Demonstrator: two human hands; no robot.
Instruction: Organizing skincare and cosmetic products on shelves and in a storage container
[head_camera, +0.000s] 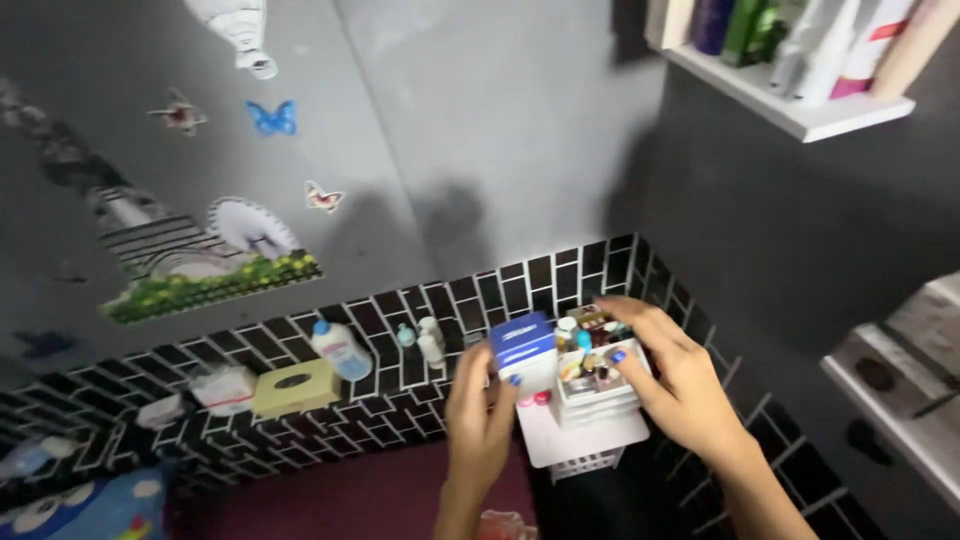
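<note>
Left hand: the left hand (478, 410) is raised near the middle of the scene, fingers curled, with the blue-and-white box (524, 352) pinched between thumb and fingertips at its left side and lower edge.
Right hand: the right hand (672, 385) is spread over the right side of the white organiser tray (598, 395), fingers laid along its far rim and thumb at its near edge; a firm closing on the tray cannot be told.
Box, place: the box is held just left of the tray and touching or nearly touching it, above the small white shelf (580, 438) in the far right corner, against the black tiled band (400, 375).
Box, handling: it is judged to be light, thin card, stiff enough on its edges but easily dented on the broad faces; a smooth printed skin may slip. It is best taken across two opposite narrow sides.
Tray, handling: it is judged rigid plastic, loaded with small bottles and tubes that could topple if tilted; it is best gripped at both side walls and kept level.
Ledge to the left: a yellow tissue box (296, 387), a clear bottle with a blue cap (339, 348) and a small white bottle (431, 342) are set well apart from the hands.
Upper right: a wall shelf (790, 105) bearing tall bottles is seen far above.
</note>
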